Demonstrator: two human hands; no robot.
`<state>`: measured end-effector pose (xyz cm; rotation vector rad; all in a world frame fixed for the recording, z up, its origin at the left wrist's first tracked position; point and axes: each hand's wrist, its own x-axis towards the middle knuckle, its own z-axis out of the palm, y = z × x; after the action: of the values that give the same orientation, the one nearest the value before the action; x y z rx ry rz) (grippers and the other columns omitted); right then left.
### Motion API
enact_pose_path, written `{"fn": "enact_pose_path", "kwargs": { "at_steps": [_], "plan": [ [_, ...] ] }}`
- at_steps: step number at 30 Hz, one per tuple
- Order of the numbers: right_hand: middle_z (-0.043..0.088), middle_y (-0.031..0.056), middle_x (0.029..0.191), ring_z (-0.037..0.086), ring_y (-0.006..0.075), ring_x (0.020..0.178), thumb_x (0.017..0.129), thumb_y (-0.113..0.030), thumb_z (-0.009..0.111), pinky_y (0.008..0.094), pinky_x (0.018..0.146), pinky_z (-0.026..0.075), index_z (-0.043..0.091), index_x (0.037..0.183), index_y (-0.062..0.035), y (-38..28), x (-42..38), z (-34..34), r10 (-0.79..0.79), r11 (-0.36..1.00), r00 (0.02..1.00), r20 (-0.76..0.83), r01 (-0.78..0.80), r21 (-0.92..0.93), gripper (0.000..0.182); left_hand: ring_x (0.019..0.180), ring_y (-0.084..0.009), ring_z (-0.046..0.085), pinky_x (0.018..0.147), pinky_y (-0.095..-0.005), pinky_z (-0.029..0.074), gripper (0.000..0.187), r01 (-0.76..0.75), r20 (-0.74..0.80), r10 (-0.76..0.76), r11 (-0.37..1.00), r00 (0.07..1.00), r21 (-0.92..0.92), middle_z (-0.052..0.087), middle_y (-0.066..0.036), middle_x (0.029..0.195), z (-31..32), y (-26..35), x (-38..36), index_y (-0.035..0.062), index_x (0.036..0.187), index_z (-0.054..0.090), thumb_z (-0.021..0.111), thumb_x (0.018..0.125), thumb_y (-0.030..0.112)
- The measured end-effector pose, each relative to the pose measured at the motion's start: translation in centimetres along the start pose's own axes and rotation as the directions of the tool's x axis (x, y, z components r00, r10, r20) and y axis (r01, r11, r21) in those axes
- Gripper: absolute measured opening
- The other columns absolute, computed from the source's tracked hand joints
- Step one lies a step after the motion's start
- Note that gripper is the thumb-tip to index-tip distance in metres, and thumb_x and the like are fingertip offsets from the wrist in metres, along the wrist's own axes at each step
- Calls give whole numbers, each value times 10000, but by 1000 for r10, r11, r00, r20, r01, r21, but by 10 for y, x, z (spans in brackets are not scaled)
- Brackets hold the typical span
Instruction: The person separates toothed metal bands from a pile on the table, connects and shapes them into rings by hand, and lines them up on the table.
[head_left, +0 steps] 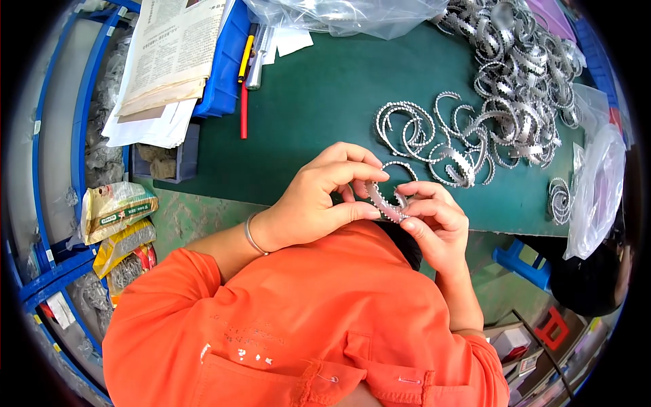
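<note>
Between my two hands, close in front of my chest, is a curved, toothed metal ring (384,204). My left hand (315,193) pinches its left side between thumb and fingers. On the other side, the thumb and fingers of my right hand (437,218) close on it too. Part of the ring is covered by fingertips. Another thin ring lies on the green table just beyond my fingers. Several loose toothed rings (407,129) lie behind it, beside a large heap of similar metal rings (519,88) at the back right.
A blue bin (227,68) with newspapers (173,51) stands at the back left, near a yellow marker (246,60) and a red pen (244,112). Clear plastic bags (597,183) hang at the right edge. A blue stool (522,264) and a shelf rack (85,88) flank the table.
</note>
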<state>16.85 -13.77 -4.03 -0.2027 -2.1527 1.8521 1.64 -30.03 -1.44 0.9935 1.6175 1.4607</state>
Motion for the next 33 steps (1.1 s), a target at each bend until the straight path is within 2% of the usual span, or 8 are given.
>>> {"fn": "enact_pose_path", "kwargs": {
  "at_steps": [4,7,12,17,20,24,27,33],
  "plan": [
    [556,173,1077,609,170,750,686,12,711,267,680,477,639,807,2,-6,1,4,1,1000,1000,-26,0,22,141,839,-110,532,683,-214,479,479,25,-5,-25,995,1000,-94,455,-84,1128,1,-3,-1,-2,1162,535,687,713,-67],
    [540,181,1103,601,161,739,665,17,717,268,672,481,638,790,1,-3,4,3,-57,998,998,-21,57,-15,149,850,-119,539,691,-219,490,520,79,16,-78,990,997,-117,454,-85,1122,1,-3,-1,-16,1196,503,683,713,-80],
    [507,210,1162,596,169,723,648,15,726,286,669,495,634,763,-5,-7,8,5,-101,994,992,-74,98,-43,149,856,-127,546,696,-226,494,535,54,22,-52,993,998,-101,456,-88,1119,-2,-1,-1,-16,1205,499,685,708,-85],
    [494,230,1188,596,178,785,615,1,763,295,710,495,620,845,7,-7,7,3,-141,988,982,-125,131,-85,271,855,-128,543,703,-233,488,530,16,15,-15,999,1000,-49,460,-90,1136,-3,2,1,-1,1201,505,684,708,-84],
    [498,225,1187,587,203,872,610,-1,772,302,759,489,603,901,24,-11,2,3,-28,999,986,-165,22,-37,338,858,-127,538,703,-229,486,527,-4,15,4,999,1000,-34,463,-89,1140,-3,0,0,4,1198,505,683,709,-82],
    [496,201,1174,550,199,958,626,24,766,298,756,497,553,1023,24,-12,1,6,-68,989,982,-174,89,116,451,860,-126,537,700,-229,487,517,0,20,0,1000,1000,-14,467,-89,1138,-2,1,0,6,1189,506,679,711,-87],
    [490,194,1176,546,189,950,632,34,762,288,739,502,516,1087,16,-8,3,5,-163,978,975,-152,179,103,517,845,-123,540,699,-233,491,516,2,15,-2,999,1000,-35,472,-92,1124,0,-1,0,3,1188,499,673,712,-93],
    [520,172,1152,530,169,897,616,-10,788,282,743,456,495,1127,4,-11,10,9,-194,962,961,-195,226,154,588,864,-140,580,732,-260,505,516,96,28,-93,981,995,-168,521,-104,1112,4,-3,-2,-29,1205,462,650,730,-106]
  ]
}}
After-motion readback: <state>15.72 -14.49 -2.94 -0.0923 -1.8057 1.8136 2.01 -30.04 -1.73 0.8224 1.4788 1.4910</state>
